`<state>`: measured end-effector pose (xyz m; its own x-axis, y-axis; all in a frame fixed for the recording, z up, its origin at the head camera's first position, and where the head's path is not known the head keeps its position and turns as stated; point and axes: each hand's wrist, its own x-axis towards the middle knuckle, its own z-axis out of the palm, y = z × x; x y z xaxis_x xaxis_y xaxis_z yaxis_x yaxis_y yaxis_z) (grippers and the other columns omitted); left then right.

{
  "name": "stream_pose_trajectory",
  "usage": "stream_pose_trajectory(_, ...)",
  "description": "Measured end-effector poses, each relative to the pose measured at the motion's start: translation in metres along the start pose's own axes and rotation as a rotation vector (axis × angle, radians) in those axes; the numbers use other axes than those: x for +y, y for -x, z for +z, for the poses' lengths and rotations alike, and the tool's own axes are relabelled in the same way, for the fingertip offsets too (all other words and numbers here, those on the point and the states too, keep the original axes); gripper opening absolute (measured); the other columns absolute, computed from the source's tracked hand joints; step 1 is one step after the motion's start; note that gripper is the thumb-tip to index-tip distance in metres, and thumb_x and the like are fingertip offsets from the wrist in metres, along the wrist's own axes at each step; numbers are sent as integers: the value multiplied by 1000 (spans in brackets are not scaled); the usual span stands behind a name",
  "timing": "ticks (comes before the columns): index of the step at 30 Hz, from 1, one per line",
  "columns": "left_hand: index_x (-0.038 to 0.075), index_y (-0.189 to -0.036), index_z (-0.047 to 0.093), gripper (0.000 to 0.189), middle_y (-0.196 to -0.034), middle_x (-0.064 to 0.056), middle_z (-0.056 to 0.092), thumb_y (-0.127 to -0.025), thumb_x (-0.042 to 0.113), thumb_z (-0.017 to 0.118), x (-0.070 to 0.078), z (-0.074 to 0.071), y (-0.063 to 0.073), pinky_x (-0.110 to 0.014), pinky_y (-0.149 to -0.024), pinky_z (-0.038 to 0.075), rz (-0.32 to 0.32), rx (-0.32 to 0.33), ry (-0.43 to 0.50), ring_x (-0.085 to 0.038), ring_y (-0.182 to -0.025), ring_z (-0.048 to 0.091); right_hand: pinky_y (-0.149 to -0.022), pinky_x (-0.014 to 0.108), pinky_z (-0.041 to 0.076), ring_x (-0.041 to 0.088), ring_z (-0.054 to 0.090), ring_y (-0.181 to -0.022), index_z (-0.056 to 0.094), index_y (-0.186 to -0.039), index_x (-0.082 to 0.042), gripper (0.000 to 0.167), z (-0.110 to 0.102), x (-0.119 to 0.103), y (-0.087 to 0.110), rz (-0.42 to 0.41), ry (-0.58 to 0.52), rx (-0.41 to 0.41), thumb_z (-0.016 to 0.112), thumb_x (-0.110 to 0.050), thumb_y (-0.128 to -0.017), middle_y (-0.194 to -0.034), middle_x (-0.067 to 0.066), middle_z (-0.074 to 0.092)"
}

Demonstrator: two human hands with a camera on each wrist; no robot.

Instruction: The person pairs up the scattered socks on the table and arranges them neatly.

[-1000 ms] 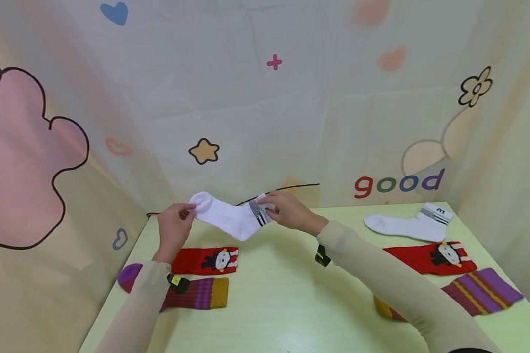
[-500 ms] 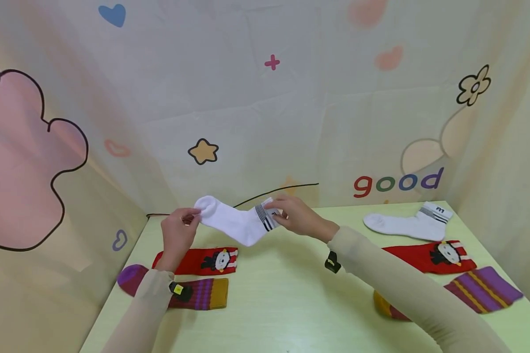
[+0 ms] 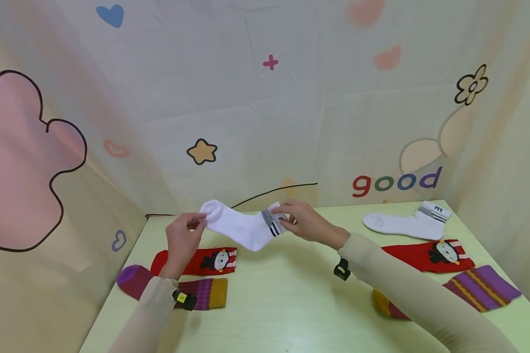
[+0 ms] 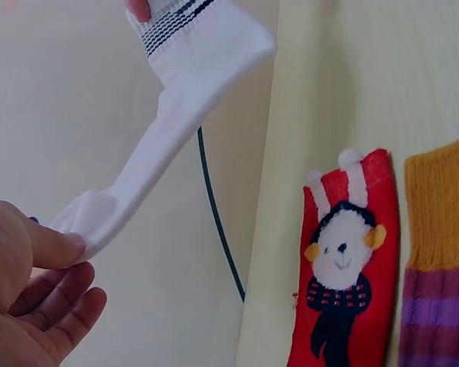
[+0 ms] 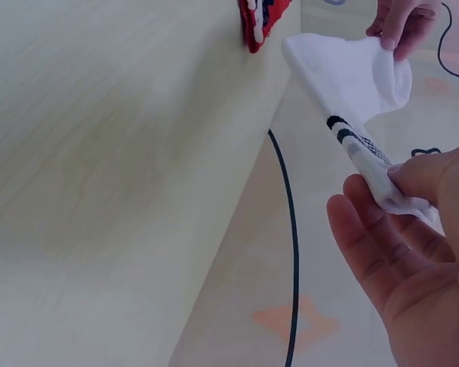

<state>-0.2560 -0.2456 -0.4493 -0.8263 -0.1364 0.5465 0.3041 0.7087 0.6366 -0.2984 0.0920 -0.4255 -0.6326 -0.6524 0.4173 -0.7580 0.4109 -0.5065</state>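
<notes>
A white sock with black cuff stripes hangs stretched in the air above the back of the pale green table. My left hand pinches its toe end, seen as the sock toe against my thumb. My right hand pinches the striped cuff between thumb and fingers. Below the sock lie a red cartoon sock and a purple striped sock. The red sock shows its figure clearly in the left wrist view.
At the right lie a second white sock, a second red cartoon sock and a second purple striped sock. A black cable runs along the table's back edge. Printed fabric walls enclose the table.
Both hands have carried the white sock a little to the right and slightly lower, still stretched between them.
</notes>
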Motion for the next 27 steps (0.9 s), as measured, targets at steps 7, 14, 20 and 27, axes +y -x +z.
stream_pose_trajectory(7, 0, -108, 77, 19, -109, -17, 74, -91, 5, 78, 8, 6, 8, -47, -80, 61, 15, -12, 22, -30, -86, 71, -61, 20, 55, 13, 66, -72, 70, -124, 4, 33, -2, 3, 14, -11, 5, 13, 72, 8, -91, -112, 16, 66)
stream_pose_trajectory(14, 1, -108, 78, 18, -109, -15, 74, -90, 5, 79, 14, 12, 16, -46, -79, 61, -13, -30, 55, -29, -85, 71, -62, 20, 55, 12, 67, -73, 70, -126, 1, 34, -6, 1, 27, 12, 16, 10, 71, 5, -92, -117, 16, 66)
stream_pose_trajectory(20, 2, -108, 78, 18, -110, -13, 74, -90, 5, 79, 19, 16, 23, -43, -79, 61, -9, -46, 57, -26, -85, 71, -61, 21, 55, 12, 65, -72, 69, -126, 1, 35, -9, 2, 40, 35, 10, 13, 73, 4, -91, -116, 15, 67)
stream_pose_trajectory(27, 3, -106, 79, 17, -110, -12, 74, -89, 4, 79, 24, 23, 30, -43, -78, 62, 9, -60, 77, -25, -84, 70, -61, 22, 55, 12, 63, -72, 69, -128, 1, 37, -14, 2, 56, 79, -7, 5, 73, 3, -92, -117, 15, 67)
